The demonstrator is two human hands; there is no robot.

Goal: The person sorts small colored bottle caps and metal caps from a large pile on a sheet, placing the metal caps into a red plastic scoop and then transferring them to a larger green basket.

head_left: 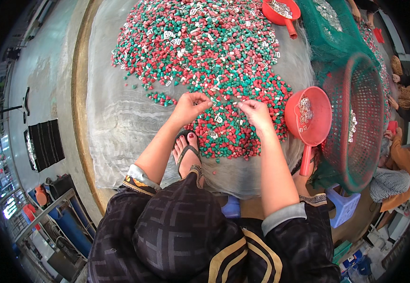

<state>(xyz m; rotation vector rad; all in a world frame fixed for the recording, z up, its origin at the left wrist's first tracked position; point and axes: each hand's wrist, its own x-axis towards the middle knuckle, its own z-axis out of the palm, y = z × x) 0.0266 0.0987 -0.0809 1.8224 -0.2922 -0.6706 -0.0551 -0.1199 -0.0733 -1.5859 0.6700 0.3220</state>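
Both hands hover over the near part of a spread heap of small red and green cone-shaped or pyramid-shaped pieces (228, 137), with flat white slotted pieces mixed in. My left hand (189, 107) is closed in a pinch, thumb and forefinger together at a tiny pale thing too small to name. Level with it on the right, my right hand (257, 113) pinches too, and what lies between its fingertips cannot be made out. The fingertips of the two hands are a short way apart. One white slotted piece (218, 119) lies on the heap just below them.
Right of my right hand sits a red long-handled scoop (325, 106) with metal-looking slotted pieces inside. Beyond it leans a large perforated basket (356, 165) beside green netting (325, 45). A second red scoop (280, 16) lies at the far right. Other people sit along the right edge.
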